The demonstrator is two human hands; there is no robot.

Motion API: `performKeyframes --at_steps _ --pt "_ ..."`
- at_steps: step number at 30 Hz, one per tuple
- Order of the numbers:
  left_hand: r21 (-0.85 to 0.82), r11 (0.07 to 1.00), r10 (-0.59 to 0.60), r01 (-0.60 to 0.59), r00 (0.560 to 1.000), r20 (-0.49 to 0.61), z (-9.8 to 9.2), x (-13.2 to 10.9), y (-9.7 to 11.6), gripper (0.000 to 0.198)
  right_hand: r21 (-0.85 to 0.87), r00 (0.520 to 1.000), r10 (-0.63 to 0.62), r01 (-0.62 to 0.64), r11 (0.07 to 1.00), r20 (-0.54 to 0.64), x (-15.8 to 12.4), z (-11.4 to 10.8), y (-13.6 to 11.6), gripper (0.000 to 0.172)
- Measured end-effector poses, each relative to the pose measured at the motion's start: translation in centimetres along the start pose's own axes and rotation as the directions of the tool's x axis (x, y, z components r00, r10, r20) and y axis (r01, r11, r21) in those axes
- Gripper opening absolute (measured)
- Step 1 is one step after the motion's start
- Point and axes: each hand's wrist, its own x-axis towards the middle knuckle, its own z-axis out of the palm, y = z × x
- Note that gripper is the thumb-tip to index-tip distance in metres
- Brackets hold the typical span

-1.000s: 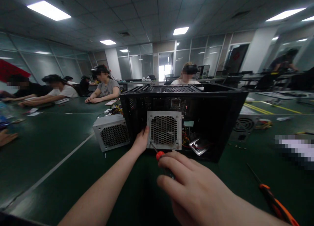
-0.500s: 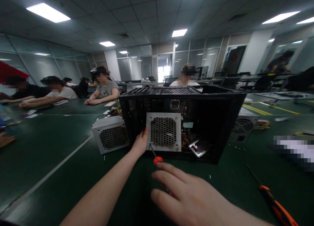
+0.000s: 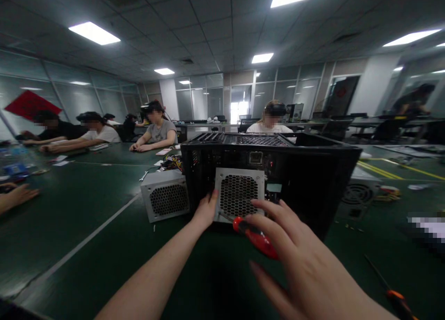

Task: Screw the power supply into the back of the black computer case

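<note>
A black computer case (image 3: 313,171) stands on the green table (image 3: 69,218) with its back toward me. A silver power supply (image 3: 239,192) with a honeycomb grille sits in its rear opening. My left hand (image 3: 206,211) presses against the left edge of that power supply, fingers curled on it. My right hand (image 3: 295,259) holds a red-handled screwdriver (image 3: 255,236), whose thin shaft points at the lower left corner of the power supply.
A second silver power supply (image 3: 166,198) lies left of the case, with coloured cables (image 3: 172,162) behind it. Another orange-handled screwdriver (image 3: 396,297) lies at the right. A further power supply (image 3: 358,195) sits right of the case. Several people sit at the far side; another person's hand (image 3: 17,197) rests at left.
My right hand has risen and moved right, the red handle now showing more fully. The view has tilted up and shifted slightly; my left hand stays on the power supply.
</note>
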Motion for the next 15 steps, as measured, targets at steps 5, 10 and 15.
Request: performKeyframes --at_steps 5,10,15 --pt "0.026 0.999 -0.02 0.02 1.0 -0.004 -0.03 -0.04 0.15 0.071 0.152 0.973 -0.105 0.074 0.986 0.206 -0.41 -0.57 -0.21 0.049" --pt "0.002 1.0 -0.029 0.029 0.999 -0.017 0.06 0.2 -0.39 0.071 0.185 0.964 -0.097 0.051 0.981 0.246 -0.49 -0.39 0.0 0.042" --pt "-0.001 1.0 -0.01 0.01 1.0 -0.003 0.1 0.27 -0.46 0.074 0.198 0.966 -0.091 0.043 0.979 0.242 -0.29 -0.01 0.44 0.041"
